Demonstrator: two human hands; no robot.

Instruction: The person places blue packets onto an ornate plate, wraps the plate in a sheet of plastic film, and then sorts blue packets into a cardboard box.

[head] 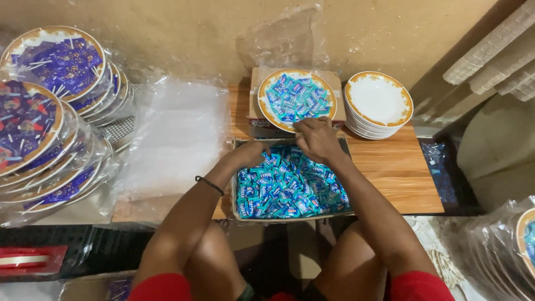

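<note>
Far left: stack of wrapped plates [53, 117], gold-rimmed, each loaded with purple-blue sweets and sealed in clear film, leaning against the wall. Near left, on the floor: red tape dispenser [28, 260].

Left of centre: loose clear plastic sheets [173, 139] spread over the wooden counter [398, 173].

Centre, near edge of counter: shallow cardboard tray [290, 218] full of small blue and teal wrapped candies [290, 189]. Left hand [249, 154], thin black band at the wrist, sits at the tray's far-left corner, fingers curled down into the candies; grip looks loosely closed, but cannot tell what it has hold of. Right hand [316, 139] is at the tray's far edge, just below the filled plate, fingers bent and bunched together; contents of the grip hidden.

Centre, far: filled plate [296, 98], gold rim, heaped with the same blue candies, resting on a small cardboard box [257, 120].

Right of it: stack of empty white plates [379, 103], gold-rimmed, on the counter.

Near right corner: more film-wrapped plates [510, 245], partly cut off.
</note>
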